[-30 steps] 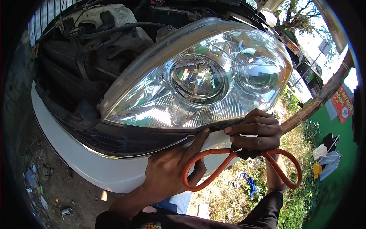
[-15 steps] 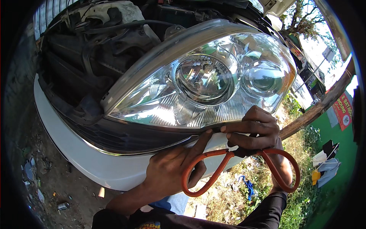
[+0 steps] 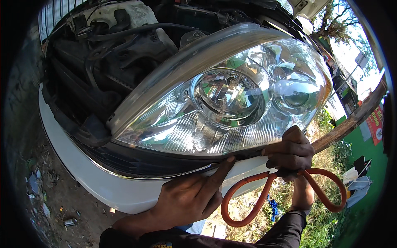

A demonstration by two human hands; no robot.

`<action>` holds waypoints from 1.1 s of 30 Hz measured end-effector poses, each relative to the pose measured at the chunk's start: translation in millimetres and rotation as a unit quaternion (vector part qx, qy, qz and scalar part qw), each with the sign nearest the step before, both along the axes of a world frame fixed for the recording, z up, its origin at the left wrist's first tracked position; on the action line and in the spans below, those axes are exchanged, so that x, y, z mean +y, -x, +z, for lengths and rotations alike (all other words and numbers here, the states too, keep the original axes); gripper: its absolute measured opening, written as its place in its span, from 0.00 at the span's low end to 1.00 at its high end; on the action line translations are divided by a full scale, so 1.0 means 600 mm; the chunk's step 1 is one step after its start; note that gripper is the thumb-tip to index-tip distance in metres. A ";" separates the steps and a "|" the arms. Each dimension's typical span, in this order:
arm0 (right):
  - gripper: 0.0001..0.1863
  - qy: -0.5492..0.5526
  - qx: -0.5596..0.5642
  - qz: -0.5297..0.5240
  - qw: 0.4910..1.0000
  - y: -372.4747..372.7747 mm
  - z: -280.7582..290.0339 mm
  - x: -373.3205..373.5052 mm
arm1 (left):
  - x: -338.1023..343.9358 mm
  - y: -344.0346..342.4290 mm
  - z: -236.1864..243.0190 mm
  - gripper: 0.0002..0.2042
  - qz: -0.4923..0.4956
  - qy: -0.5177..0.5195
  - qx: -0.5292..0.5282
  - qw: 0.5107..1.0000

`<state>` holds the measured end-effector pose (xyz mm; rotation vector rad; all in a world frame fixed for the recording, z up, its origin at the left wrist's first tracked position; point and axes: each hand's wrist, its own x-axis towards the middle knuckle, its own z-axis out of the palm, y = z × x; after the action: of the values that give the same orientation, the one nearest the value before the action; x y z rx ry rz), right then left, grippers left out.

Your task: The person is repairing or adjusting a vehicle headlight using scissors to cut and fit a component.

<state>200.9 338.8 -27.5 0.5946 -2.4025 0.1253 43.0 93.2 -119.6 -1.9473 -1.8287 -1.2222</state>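
Observation:
A large clear headlight (image 3: 178, 136) fills the middle of the head view, its lower edge meeting a white bumper (image 3: 99, 182). Below that edge, my left hand (image 3: 188, 194) has its index finger stretched out, the fingertip touching the seam between headlight and bumper. My right hand (image 3: 292, 151) is closed around the pivot area of a pair of scissors (image 3: 248, 221), beside the same seam. The scissors' two orange loop handles hang down below my fist; their blades are hidden by my fingers. A dark strip (image 3: 165, 156) runs along under the headlight.
The open engine bay (image 3: 107, 66) lies at the upper left, with a hose and dark brackets. A wooden pole (image 3: 351, 122) slants in from the right. Beyond it are a green wall (image 3: 364, 165) and a red sign (image 3: 375, 126). Litter lies on the ground at left.
The headlight and bumper sit slightly lower and further right in the view. My right hand has shifted right and down with the scissors. My left fingertip remains at the seam.

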 end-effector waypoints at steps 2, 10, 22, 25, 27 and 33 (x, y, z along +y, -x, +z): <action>0.14 -0.051 0.055 -0.145 0.987 -0.055 -0.017 0.030 | 0.003 -0.003 -0.002 0.33 0.009 -0.030 -0.006 1.000; 0.15 0.338 0.158 -0.082 0.924 -0.109 -0.072 0.055 | 0.017 -0.019 0.016 0.30 0.049 -0.042 -0.015 0.998; 0.07 0.594 0.247 -0.154 0.750 -0.040 -0.103 -0.123 | 0.027 -0.055 0.072 0.21 0.058 0.050 -0.075 0.994; 0.07 0.575 0.268 -0.212 0.743 -0.028 -0.105 -0.130 | 0.033 -0.050 0.062 0.22 0.051 0.022 -0.046 0.997; 0.06 0.589 0.233 -0.260 0.729 -0.016 -0.101 -0.143 | 0.035 -0.045 0.059 0.22 0.031 0.010 -0.057 0.998; 0.07 0.619 0.216 -0.249 0.713 -0.014 -0.103 -0.152 | 0.038 -0.030 0.041 0.21 0.000 -0.027 -0.097 0.995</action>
<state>209.1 247.6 -89.0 -0.6017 -1.4243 1.1011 61.1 116.1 -94.9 -1.8572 -1.8625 -1.4925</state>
